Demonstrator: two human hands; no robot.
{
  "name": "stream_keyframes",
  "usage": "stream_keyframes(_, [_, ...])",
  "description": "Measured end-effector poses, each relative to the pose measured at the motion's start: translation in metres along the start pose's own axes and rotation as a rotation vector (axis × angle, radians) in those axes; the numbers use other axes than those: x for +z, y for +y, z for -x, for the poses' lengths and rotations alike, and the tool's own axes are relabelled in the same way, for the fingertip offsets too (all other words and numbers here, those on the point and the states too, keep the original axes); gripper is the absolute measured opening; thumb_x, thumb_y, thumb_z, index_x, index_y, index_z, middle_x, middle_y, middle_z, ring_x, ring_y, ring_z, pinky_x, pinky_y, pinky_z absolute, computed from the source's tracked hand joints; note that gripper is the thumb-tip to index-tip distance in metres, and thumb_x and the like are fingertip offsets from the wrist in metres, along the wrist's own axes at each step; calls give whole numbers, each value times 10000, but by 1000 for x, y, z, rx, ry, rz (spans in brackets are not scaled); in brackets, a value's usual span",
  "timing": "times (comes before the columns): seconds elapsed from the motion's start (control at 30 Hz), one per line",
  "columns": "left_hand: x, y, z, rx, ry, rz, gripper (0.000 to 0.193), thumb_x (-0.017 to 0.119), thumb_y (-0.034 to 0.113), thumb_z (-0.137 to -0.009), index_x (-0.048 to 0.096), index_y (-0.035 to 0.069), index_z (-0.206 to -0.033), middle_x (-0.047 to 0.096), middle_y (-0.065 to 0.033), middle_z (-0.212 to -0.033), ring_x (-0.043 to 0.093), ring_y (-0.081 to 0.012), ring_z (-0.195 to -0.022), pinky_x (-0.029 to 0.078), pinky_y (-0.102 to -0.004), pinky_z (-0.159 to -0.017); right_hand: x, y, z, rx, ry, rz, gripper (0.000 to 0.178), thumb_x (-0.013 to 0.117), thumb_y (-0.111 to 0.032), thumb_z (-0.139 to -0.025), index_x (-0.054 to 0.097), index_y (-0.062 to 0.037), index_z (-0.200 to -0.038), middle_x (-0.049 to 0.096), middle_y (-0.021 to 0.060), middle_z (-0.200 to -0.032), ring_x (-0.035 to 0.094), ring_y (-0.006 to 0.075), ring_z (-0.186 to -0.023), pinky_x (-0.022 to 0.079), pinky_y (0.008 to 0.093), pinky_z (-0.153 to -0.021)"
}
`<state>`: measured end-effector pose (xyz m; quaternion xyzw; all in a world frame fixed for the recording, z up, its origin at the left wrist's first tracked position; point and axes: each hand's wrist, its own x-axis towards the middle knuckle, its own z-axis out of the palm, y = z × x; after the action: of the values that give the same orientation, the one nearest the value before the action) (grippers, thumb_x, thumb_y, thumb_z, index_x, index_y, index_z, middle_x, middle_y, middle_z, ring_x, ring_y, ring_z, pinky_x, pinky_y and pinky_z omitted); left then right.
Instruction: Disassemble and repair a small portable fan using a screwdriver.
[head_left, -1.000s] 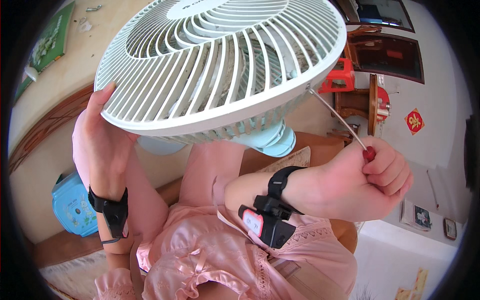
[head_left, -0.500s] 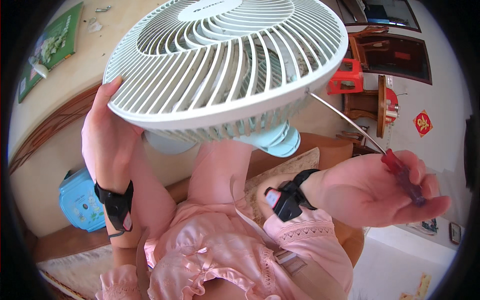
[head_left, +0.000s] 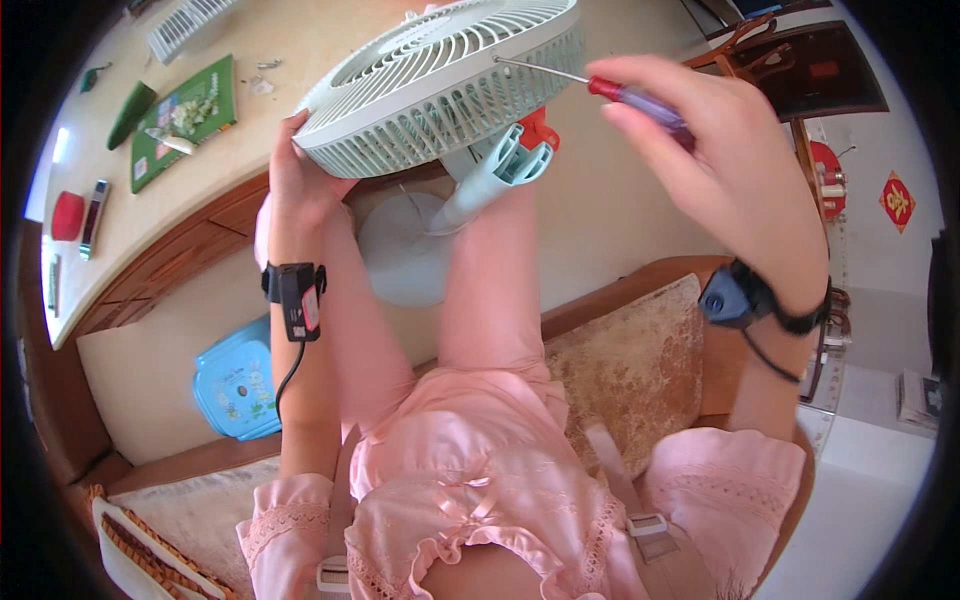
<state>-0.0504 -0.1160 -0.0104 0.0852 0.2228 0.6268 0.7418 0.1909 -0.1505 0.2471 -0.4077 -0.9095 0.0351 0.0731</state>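
Note:
The round grille head of a white electric fan is tilted in front of me, with a pale blue stand beneath it and a round whitish base between my legs. My left hand is closed on the left rim of the grille, thumb on top. In my right hand is a screwdriver with a red and purple handle. Its thin metal shaft reaches left, and the tip meets the grille's outer rim near the right side. Part of the handle's end is hidden by my fingers.
Left of the fan, a table bears a green book, a cucumber, a red object and a white grille-like part. A blue plastic stool stands at lower left. Brown sofa cushions lie beside me.
In view, the fan now sits higher and farther off, with more of its side grille showing. My right hand has turned from palm-up to fingers around the handle; the screwdriver lies flatter.

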Motion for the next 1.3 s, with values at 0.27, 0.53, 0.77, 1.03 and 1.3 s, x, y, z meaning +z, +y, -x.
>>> stream_keyframes(0.27, [58,13,5,-91,129,22,429,487,306,-858,436,57,-1203,481,-124,-1217,460,-288,-1137,368,-462,-962,-16,55,-24,229,-229,-4,351,525,-308,-892,628,27,-916,395,-31,-554,357,52,-523,310,244,-485])
stream_keyframes(0.53, [61,26,-16,-132,281,25,454,566,306,-809,442,99,-1194,466,-124,-1237,426,-321,-1169,284,-531,-999,-7,99,-29,280,-189,-64,421,491,-408,-895,657,-27,-826,315,-57,-509,308,48,-479,255,232,-447])
stream_keyframes(0.77, [48,0,-17,-40,122,-9,508,411,343,-846,412,48,-1259,484,-137,-1238,474,-302,-1138,428,-477,-894,-8,98,-38,282,-283,-5,411,505,-418,-880,609,-49,-733,401,-38,-538,365,47,-516,308,221,-486])
stream_keyframes(1.03, [24,-10,-28,159,175,-342,598,440,543,-807,449,127,-1236,502,-74,-1199,477,-226,-1090,366,-449,-898,-11,73,-33,176,-197,52,355,506,-334,-893,612,-10,-797,460,0,-586,417,74,-536,344,233,-497])
stream_keyframes(1.3, [24,-3,-45,1120,298,-1256,599,520,356,-835,276,95,-1316,308,-219,-1301,356,-360,-1204,285,-515,-977,6,82,-6,348,-51,-224,280,512,-248,-908,623,10,-914,540,-19,-703,451,42,-615,373,189,-551])
